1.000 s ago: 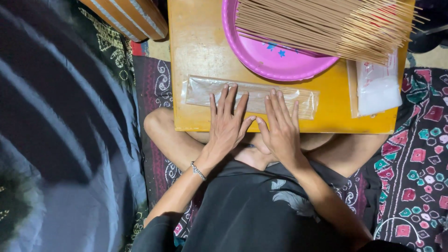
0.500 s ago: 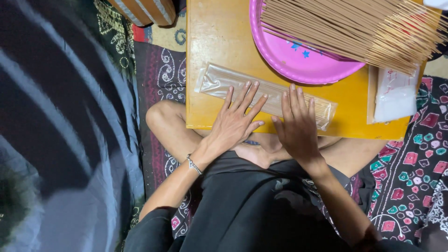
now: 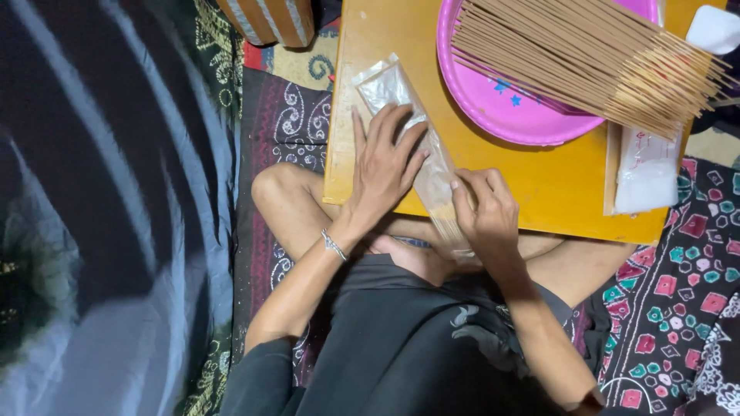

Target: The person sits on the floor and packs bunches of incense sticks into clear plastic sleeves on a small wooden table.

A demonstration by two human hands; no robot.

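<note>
Two hands on one packet from where I'm watching: the long clear plastic sleeve of incense sticks (image 3: 416, 146) lies slanted across the near left part of the yellow wooden board (image 3: 555, 185), its far end pointing to about 11 o'clock and its near end hanging off the board edge over the lap at roughly 5 o'clock. Left hand (image 3: 383, 166) is spread flat on top of the sleeve's middle, fingers splayed and pressing down, a thin bracelet (image 3: 333, 244) on that wrist. Right hand (image 3: 486, 212) is curled around the sleeve's near end, fingers closed on it right at the board's edge, so the two hands sit just beside each other on the same packet. At 1 o'clock from the hands there's a pink round tray (image 3: 509, 108) with a big loose pile of bare incense sticks (image 3: 593, 62) lying across it, tips fanning out toward 3 o'clock. A white plastic packet (image 3: 647, 173) rests at the board's right edge, near 3 o'clock. Patterned cloth (image 3: 678, 270) covers the floor around the crossed legs.
</note>
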